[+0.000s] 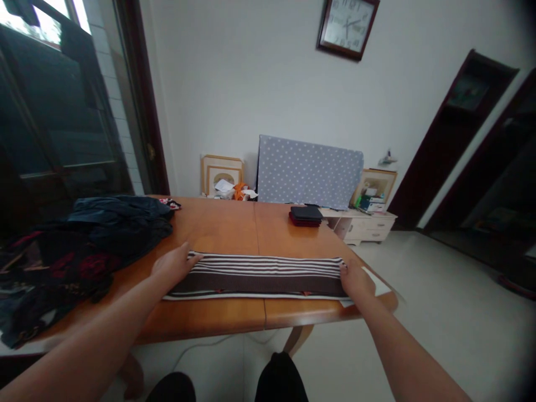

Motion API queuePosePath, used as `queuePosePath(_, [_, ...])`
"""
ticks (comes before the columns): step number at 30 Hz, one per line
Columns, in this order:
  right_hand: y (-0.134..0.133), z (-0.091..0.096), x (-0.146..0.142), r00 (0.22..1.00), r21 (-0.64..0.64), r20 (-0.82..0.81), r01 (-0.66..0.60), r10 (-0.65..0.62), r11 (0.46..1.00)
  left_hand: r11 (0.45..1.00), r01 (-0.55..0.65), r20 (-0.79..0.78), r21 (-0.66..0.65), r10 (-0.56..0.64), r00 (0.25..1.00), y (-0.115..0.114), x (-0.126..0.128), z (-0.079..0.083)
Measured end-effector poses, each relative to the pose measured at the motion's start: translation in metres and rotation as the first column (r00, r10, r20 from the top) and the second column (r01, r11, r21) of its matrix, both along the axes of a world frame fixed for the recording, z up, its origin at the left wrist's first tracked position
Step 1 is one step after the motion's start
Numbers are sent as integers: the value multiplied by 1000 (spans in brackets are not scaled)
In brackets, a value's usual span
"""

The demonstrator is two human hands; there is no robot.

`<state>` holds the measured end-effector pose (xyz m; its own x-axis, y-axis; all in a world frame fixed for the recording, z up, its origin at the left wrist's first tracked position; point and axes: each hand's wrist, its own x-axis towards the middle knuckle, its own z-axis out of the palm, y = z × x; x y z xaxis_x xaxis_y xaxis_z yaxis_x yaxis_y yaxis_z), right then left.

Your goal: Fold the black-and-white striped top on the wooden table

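Head view: a long folded band of brown-and-white striped knit fabric (257,277) lies flat across the near edge of a honey-toned wooden table (209,229), lower centre of the frame. The left hand (171,267) sits open and flat on its left end, not gripping. The right hand (355,281) rests on the right end, fingers over the fold; whether it pinches the cloth, I cannot tell. A white sheet (376,282) shows just beyond the right hand, at the table's edge.

Farther along the table, upper centre, sits a small stack of dark flat items (305,215). A heap of dark blue clothing (121,223) and a dark red-patterned garment (54,273) lie at left. Against the far wall stand a polka-dot blue board (310,172), a wooden picture frame (221,175) and a low cream cabinet (364,228). A wall clock (348,28) hangs at top.
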<state>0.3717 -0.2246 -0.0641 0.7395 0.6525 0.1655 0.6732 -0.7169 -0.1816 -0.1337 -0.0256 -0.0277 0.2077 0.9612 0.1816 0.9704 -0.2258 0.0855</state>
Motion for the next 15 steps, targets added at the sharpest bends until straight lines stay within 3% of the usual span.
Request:
queuePosePath(3, [3,2,-2,1000,-40,16,-26,27,999,999,29,-8,45,-29,1000,-2,2,3])
queuePosePath(6, [6,10,-10,985,16,134,-108,104,994,982,122,-23,147,-120,993,-5,9,6])
queuePosePath(9, [6,13,-24,952,68,215,-239,219,969,961,225,3,162,-228,974,-11,18,1])
queuePosePath(12, [0,-1,-36,930,4,173,-330,324,944,939,335,5,74,-336,942,-21,20,-15])
queuePosePath(15, [-11,-21,-37,948,-87,63,-306,312,948,930,369,3,-7,-369,930,-32,10,-30])
